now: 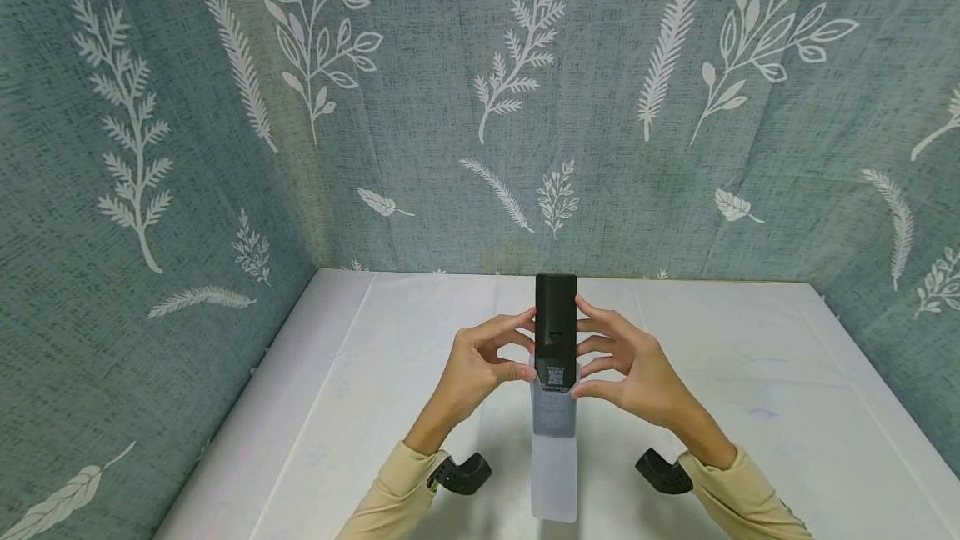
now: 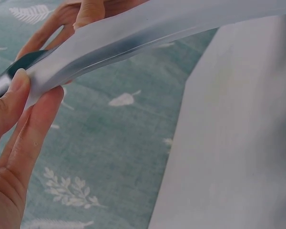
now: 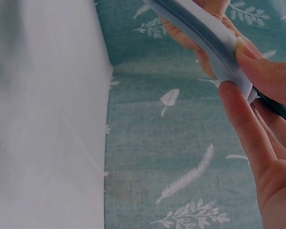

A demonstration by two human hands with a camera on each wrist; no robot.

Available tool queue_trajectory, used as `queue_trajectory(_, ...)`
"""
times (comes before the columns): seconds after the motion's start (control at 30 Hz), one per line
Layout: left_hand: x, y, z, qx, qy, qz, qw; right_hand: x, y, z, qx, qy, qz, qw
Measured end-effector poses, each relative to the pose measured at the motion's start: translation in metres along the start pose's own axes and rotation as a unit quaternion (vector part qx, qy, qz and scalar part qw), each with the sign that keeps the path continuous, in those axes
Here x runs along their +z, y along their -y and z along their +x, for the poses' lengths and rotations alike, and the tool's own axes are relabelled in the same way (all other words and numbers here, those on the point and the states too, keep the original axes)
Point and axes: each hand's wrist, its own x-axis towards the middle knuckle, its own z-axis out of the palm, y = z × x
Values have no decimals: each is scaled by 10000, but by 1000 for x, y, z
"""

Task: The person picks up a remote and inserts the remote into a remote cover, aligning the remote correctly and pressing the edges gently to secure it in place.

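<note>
A black remote control (image 1: 556, 307) stands upright in the head view, its back with a small printed code facing me. Its lower part sits inside a translucent whitish sleeve (image 1: 554, 477), whose lower length hangs flat below. My left hand (image 1: 476, 365) pinches the sleeve's mouth with the thumb and lays fingertips along the remote's left edge. On the other side, my right hand (image 1: 637, 369) grips the right edge and sleeve mouth likewise. Both wrist views show thumb and fingers pinching the sleeve (image 2: 114, 45) near its opening; the remote is mostly out of frame there.
Beneath the hands lies a white table (image 1: 397, 357). Grey-green cloth (image 1: 435, 107) with white leaf prints rises behind it and along the sides. A black wrist strap device (image 1: 463, 474) sits on each forearm by the beige cuffs.
</note>
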Motion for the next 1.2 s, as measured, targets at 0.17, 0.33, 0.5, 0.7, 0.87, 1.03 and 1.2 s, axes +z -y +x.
queue_trajectory(0.17, 0, 0, 0, 32, -5, 1, 10000, 0, 2, 0, 5, -21, -48, 10000)
queue_trajectory(0.33, 1, -1, 0, 0, -23, 3, 10000, 1, 2, 0, -32, -43, -91, 9999)
queue_trajectory(0.5, 1, -1, 0, -21, -36, -39, 10000, 1, 2, 0, -57, -47, -77, 9999)
queue_trajectory(0.7, 2, -2, 0, -95, -68, -142, 9998, 0, 2, 0, -64, -57, -82, 9999)
queue_trajectory(0.87, 2, -1, 0, -67, -78, -242, 9997, 0, 2, 0, -79, -69, -109, 9999)
queue_trajectory(1.03, 3, -1, 0, 9, -102, -329, 9994, -1, 3, -1, 21, -58, -84, 9999)
queue_trajectory(1.2, 4, 0, 0, 101, -129, -384, 9991, -2, 2, -2, 238, -36, -93, 9997)
